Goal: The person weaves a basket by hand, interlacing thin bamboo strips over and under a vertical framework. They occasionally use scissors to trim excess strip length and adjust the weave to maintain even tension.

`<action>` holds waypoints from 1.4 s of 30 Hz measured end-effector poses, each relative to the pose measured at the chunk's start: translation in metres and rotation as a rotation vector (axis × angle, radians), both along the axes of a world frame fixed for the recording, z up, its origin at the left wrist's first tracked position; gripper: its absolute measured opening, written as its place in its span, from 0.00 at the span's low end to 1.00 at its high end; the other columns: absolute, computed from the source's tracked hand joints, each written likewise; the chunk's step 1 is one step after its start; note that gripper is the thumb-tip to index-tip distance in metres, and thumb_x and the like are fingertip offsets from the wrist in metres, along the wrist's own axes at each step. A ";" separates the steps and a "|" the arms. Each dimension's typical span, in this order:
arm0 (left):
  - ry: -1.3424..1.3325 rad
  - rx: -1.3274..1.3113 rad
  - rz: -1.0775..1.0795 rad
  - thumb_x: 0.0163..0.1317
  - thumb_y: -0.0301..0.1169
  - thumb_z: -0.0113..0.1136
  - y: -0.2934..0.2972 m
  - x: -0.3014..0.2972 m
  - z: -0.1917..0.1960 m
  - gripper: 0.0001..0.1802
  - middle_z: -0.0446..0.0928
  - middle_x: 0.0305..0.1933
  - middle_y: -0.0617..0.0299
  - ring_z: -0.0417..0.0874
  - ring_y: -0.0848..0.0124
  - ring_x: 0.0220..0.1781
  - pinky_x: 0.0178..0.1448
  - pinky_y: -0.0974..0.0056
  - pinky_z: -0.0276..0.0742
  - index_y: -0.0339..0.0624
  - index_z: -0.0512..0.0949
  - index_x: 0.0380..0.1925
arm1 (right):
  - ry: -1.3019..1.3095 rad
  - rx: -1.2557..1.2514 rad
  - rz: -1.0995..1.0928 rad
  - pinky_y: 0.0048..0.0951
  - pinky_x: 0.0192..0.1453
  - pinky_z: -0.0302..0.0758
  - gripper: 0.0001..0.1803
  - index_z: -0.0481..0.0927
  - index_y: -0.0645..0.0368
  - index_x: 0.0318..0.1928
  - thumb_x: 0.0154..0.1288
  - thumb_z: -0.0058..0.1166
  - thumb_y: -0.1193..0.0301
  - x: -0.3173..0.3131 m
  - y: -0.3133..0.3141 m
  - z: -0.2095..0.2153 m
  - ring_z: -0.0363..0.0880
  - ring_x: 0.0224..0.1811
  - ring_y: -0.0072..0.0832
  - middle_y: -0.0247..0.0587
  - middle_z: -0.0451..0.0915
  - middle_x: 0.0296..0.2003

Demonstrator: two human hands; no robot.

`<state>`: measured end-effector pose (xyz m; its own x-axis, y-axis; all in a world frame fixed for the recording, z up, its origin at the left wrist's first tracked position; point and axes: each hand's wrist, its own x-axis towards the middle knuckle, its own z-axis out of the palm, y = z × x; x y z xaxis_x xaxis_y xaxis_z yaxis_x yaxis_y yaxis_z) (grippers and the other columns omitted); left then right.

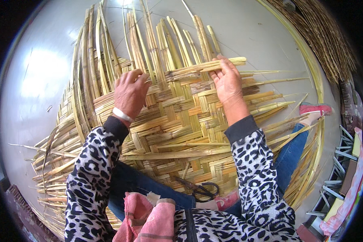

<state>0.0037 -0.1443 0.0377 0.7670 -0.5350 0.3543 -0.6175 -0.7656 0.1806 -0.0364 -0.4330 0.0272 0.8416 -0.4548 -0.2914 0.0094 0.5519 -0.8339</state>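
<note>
A woven mat (181, 117) of flattened yellow-brown reed strips spreads in front of me, its loose ends fanning out at the far edge and both sides. My right hand (228, 82) is closed around a short bundle of reed strips (189, 71), which lies crosswise over the upright strips at the far side of the weave. To the left, my left hand (130, 93) has its fingers curled down onto the mat among the upright strips (153, 52). What its fingertips grip is hidden under the hand.
Dark-handled scissors (201, 189) lie on the mat near my legs. A pink cloth or glove (151, 220) rests on my lap. Stacked brown stalks (322, 44) stand at the far right, with folded metal-legged stools (336, 169) nearer. Grey floor (40, 84) surrounds the mat.
</note>
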 end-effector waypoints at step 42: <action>0.732 -0.697 0.377 0.58 0.41 0.65 -0.095 0.030 -0.007 0.18 0.83 0.23 0.55 0.85 0.68 0.27 0.37 0.63 0.79 0.34 0.85 0.34 | 0.430 -0.888 0.804 0.36 0.43 0.76 0.28 0.79 0.65 0.51 0.52 0.74 0.65 0.157 -0.009 -0.006 0.81 0.37 0.33 0.43 0.83 0.36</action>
<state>0.0335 -0.2390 0.0304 0.9895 -0.0779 -0.1217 0.0713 -0.4693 0.8801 0.1206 -0.4416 0.0215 0.8834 -0.0409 -0.4669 -0.4290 -0.4715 -0.7704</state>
